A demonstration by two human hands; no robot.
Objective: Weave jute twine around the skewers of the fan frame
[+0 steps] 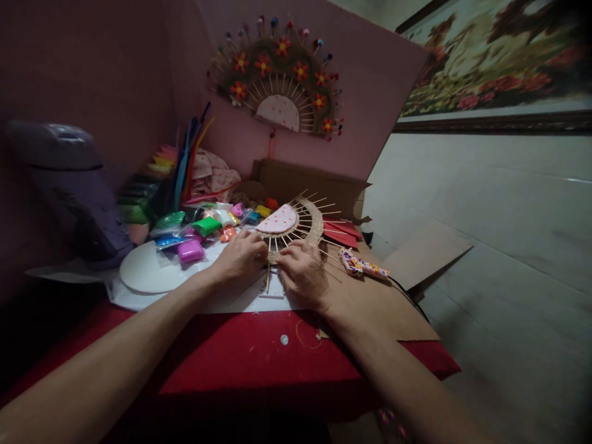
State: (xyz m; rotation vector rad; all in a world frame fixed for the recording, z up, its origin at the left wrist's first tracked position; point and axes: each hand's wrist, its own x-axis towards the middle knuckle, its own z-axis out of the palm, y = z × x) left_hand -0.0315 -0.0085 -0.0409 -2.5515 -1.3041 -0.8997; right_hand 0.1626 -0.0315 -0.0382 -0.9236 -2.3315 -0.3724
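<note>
A half-round craft fan (314, 223) made of thin wooden sticks lies on the table, with a band of twine across the sticks and a pink dotted half-circle (280, 219) at its centre. At the fan's near end, my left hand (245, 256) is closed on its edge with the fingers bent. My right hand (303, 270) is closed on the twine band just beside it, thumb and fingers pressed together. The fingers hide the end of the band. Below them, a stick points toward the table's front edge.
Packets of coloured clay (207, 226) crowd the left, near a white disc (150, 266) and a purple bottle (76, 191). A patterned glue gun (363, 265) lies on cardboard (365, 308) at the right. Behind, a finished flowered fan (282, 58) hangs on a pink panel.
</note>
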